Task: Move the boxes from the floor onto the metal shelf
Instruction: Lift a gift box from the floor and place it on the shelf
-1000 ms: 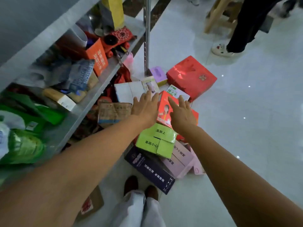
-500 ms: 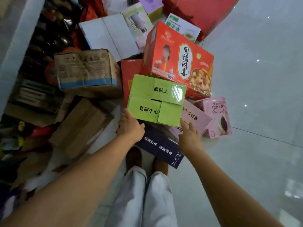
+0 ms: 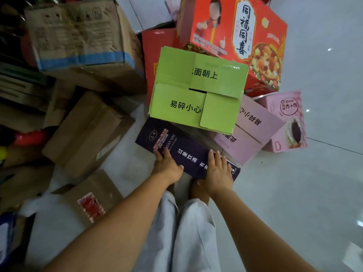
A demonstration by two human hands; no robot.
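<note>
White tiled floor [image 3: 314, 183] carries the whole pile of boxes. A worn brown carton with blue tape [image 3: 78, 36] lies at the upper left. A red printed box [image 3: 235, 32] sits tilted at the top of the pile. A green box [image 3: 196, 91], flaps closed, rests against the red box's near side and on top of the boxes below. A second brown carton [image 3: 86, 132] lies to its left on the floor. A pink box [image 3: 249, 130] lies partly under the green box's right corner, with a smaller pink box [image 3: 288, 122] just beside it. A dark purple box [image 3: 186, 152] lies lowest, its far end under the green box. The left hand [image 3: 167, 165] rests on its near left edge with fingers extended. The right hand [image 3: 218, 171] lies flat on its near right end with fingers spread. Neither hand shows a closed grasp.
</note>
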